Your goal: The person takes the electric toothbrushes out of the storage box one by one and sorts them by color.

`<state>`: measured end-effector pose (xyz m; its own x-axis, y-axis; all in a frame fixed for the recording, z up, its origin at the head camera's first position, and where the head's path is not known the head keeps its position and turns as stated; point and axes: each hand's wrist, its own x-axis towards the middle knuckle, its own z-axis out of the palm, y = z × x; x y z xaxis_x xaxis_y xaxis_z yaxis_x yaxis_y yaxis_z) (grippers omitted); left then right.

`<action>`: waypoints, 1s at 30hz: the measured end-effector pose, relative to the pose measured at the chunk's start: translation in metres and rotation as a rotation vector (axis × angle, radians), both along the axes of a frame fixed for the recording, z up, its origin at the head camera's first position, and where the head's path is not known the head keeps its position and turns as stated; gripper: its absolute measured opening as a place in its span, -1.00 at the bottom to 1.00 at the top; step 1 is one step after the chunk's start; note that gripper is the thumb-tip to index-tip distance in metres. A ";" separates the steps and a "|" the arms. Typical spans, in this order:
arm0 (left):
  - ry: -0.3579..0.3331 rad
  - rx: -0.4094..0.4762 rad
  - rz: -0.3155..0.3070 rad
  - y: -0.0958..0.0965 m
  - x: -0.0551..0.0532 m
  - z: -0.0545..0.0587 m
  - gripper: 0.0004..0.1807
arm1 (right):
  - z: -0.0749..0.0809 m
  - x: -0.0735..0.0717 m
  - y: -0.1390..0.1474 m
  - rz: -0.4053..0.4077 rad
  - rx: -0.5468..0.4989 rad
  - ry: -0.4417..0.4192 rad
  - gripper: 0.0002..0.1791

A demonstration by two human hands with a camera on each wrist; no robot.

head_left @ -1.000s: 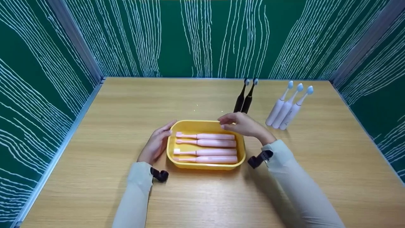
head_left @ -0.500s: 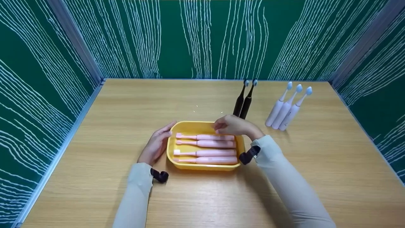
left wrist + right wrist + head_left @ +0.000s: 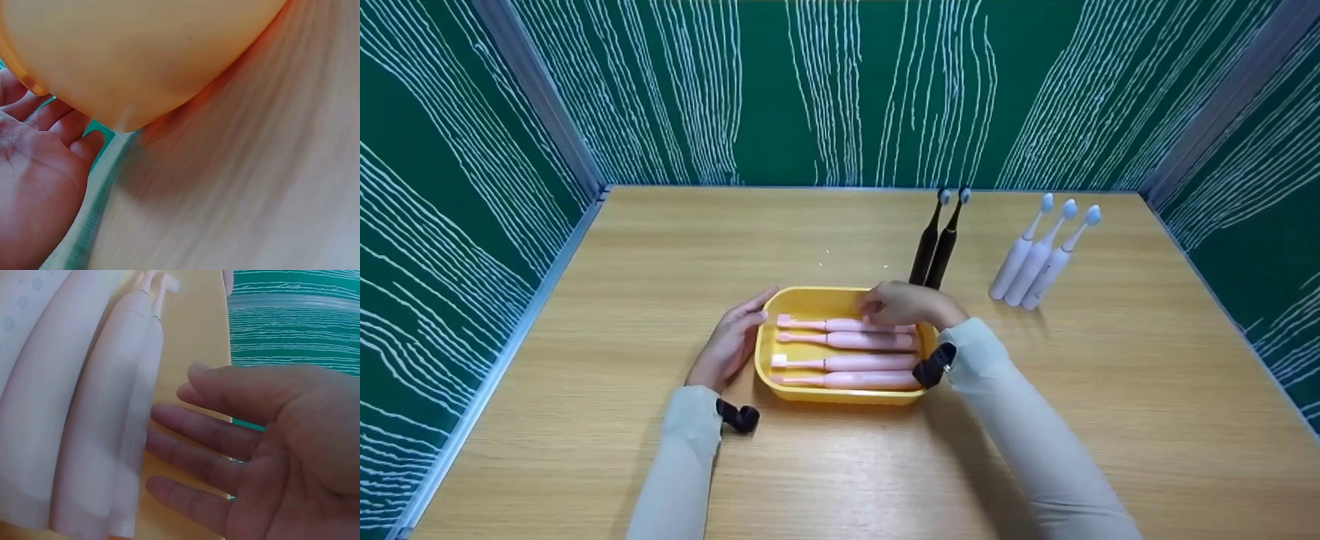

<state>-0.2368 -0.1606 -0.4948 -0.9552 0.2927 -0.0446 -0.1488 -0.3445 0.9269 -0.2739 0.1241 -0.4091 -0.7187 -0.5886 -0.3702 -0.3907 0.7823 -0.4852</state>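
Wooden tabletop (image 3: 825, 465) — left hand (image 3: 729, 339), grip round yellow tray (image 3: 819, 300) — right hand (image 3: 909, 302) loose-fingered by 4 pink toothbrushes (image 3: 866, 342)

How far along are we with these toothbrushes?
Apparently done: four pink toothbrushes lie in the yellow bin. In hand: the left hand touches the bin's left end; the right hand is inside, at the farthest one. Perhaps left: two black toothbrushes and three white toothbrushes stand outside it.
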 end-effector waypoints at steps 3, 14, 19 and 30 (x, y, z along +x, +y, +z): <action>-0.002 -0.010 -0.003 0.000 0.000 0.000 -0.43 | -0.002 0.000 -0.002 0.032 0.017 0.008 -0.64; 0.004 -0.006 -0.037 -0.001 0.000 0.000 -0.41 | -0.007 -0.004 -0.002 0.126 0.030 0.059 -0.73; 0.004 0.000 -0.026 -0.001 0.000 -0.001 -0.41 | -0.006 -0.003 -0.002 0.112 0.044 0.047 -0.81; 0.000 -0.024 -0.014 -0.001 -0.001 -0.001 -0.42 | -0.007 -0.002 -0.005 0.157 0.079 0.083 -0.70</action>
<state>-0.2377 -0.1614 -0.4955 -0.9509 0.3049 -0.0521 -0.1538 -0.3197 0.9350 -0.2759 0.1192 -0.4160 -0.6499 -0.6674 -0.3636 -0.5471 0.7429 -0.3856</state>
